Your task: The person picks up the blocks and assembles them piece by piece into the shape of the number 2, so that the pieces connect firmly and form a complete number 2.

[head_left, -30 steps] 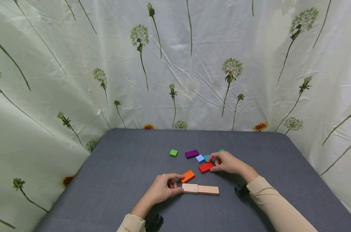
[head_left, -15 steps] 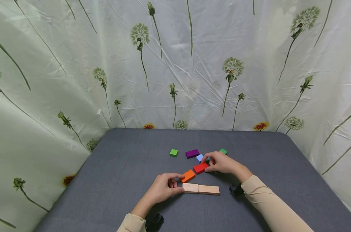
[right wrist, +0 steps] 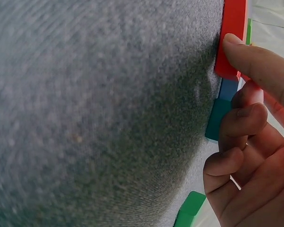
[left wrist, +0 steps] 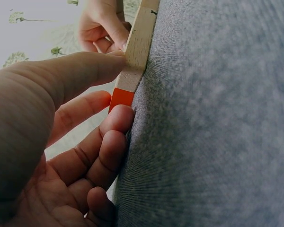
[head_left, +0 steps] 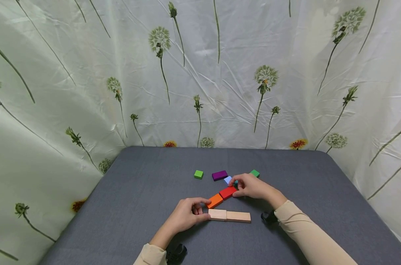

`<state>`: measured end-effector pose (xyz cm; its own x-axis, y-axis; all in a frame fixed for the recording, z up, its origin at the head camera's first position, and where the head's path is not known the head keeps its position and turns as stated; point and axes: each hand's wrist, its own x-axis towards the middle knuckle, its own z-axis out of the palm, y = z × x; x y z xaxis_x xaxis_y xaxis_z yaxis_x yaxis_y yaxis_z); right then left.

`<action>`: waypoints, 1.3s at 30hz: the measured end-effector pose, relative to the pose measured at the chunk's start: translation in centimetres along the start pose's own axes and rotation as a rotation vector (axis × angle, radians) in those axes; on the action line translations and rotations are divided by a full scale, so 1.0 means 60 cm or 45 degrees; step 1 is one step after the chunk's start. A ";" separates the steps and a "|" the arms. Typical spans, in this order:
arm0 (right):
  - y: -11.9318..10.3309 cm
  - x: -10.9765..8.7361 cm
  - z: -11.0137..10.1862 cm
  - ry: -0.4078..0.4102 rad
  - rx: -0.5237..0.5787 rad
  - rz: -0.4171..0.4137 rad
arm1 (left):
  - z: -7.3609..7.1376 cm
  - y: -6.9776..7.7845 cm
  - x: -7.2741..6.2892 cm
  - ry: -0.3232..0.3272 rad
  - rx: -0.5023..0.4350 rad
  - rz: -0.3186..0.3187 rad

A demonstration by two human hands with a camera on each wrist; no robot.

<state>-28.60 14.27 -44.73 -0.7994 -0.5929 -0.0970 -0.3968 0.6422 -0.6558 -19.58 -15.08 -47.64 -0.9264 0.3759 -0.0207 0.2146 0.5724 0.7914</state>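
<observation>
In the head view my left hand keeps its thumb against the left end of a plain wooden block and its index finger on an orange block. Both blocks lie flat, end to corner, between thumb and finger. My right hand pinches a red block by its right end, thumb on the near side; the index finger is partly hidden in the right wrist view. The red block's left end meets the orange one, forming a slanted row. A second plain block continues rightward from the first.
Beyond the hands lie a light green block, a purple block, a pale blue block and a green block. A teal block sits close to my right fingers. A flowered curtain borders the grey table.
My right hand has slid the red block left and slightly nearer, until it meets the orange block. The left hand has stayed in place.
</observation>
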 end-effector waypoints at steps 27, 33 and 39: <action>-0.011 0.001 -0.004 -0.003 -0.035 -0.025 | -0.001 0.003 0.001 -0.003 0.000 -0.015; -0.007 0.003 -0.002 -0.001 -0.040 -0.033 | -0.001 0.001 0.001 0.004 0.009 -0.010; -0.007 0.003 -0.002 -0.013 -0.025 -0.025 | 0.000 0.001 0.000 -0.002 0.001 -0.021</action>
<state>-28.64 13.97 -44.39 -0.7865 -0.6107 -0.0919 -0.4216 0.6398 -0.6426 -19.55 -15.07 -47.59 -0.9294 0.3674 -0.0345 0.1996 0.5791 0.7904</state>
